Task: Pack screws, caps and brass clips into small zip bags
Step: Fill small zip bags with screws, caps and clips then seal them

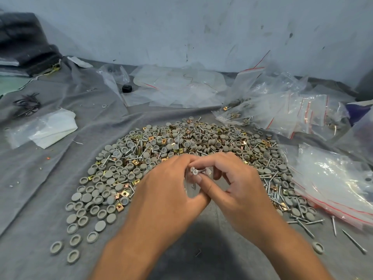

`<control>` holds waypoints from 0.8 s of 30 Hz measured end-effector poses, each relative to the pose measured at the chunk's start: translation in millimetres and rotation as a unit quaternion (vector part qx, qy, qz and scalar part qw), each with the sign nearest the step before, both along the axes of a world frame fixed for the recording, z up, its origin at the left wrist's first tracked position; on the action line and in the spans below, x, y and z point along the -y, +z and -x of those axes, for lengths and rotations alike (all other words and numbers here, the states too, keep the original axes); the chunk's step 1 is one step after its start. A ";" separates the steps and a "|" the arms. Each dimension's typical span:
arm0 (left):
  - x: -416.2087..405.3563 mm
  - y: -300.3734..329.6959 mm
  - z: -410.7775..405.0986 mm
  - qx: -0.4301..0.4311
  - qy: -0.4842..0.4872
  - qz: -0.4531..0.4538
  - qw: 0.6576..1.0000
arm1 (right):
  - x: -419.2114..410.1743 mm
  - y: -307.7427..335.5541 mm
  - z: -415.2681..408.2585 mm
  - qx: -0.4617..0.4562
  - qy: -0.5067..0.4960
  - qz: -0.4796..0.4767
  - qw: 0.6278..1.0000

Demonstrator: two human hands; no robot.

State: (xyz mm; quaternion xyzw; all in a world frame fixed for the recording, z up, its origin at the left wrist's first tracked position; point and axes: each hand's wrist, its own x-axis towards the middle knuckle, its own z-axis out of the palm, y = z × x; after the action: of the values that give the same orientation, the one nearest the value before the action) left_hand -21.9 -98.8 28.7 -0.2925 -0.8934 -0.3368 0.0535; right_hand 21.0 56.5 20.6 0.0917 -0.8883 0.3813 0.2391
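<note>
A heap of caps, clips and screws (181, 150) lies mid-worktop on a cloth (50, 178), with both hands (201, 184) meeting just before it. Filled bags (282, 112) lie behind-right, a bag stack (339, 184) right, and empty bags (177, 87) behind by the wall (181, 27)

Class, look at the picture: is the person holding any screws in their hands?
Yes: both the left hand and right hand pinch a few screws together.
</note>
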 end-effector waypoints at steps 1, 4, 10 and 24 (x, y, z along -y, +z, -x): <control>0.6 -0.3 -0.1 -0.002 -0.001 0.003 1.000 | -0.7 1.0 -0.5 -0.003 0.001 0.000 1.000; 0.5 -0.5 0.6 -0.003 0.002 0.001 1.000 | -4.8 4.4 -1.8 -0.007 0.004 0.024 1.000; 2.0 -1.4 1.4 0.001 0.012 -0.013 1.000 | -27.3 2.4 -0.8 0.007 -0.035 0.127 0.991; 5.9 -2.2 9.5 0.072 0.061 -0.057 0.994 | -78.7 -25.6 -7.0 0.349 -0.028 -0.197 0.916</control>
State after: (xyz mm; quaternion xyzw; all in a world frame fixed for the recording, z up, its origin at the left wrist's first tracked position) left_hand -31.5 -104.6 26.5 -0.2094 -0.8905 -0.4031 0.0259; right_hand 28.0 135.3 -4.9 -0.0266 -0.9744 0.2000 -0.0987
